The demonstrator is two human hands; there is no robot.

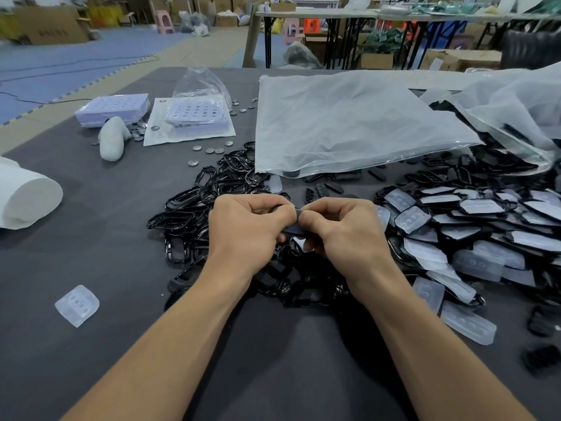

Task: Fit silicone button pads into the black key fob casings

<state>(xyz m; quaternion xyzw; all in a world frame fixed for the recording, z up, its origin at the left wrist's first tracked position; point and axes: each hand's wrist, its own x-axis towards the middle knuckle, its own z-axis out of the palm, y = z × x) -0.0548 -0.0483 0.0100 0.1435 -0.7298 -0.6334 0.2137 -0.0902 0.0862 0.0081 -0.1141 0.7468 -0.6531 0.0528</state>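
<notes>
Both the left hand (249, 229) and right hand (343, 227) pinch one black casing (294, 230) between curled fingers, its long axis running crosswise between them.

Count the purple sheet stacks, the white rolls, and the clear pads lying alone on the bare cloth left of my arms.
Purple sheet stacks: 2
White roll: 1
Clear pad: 1
Total: 4
</notes>
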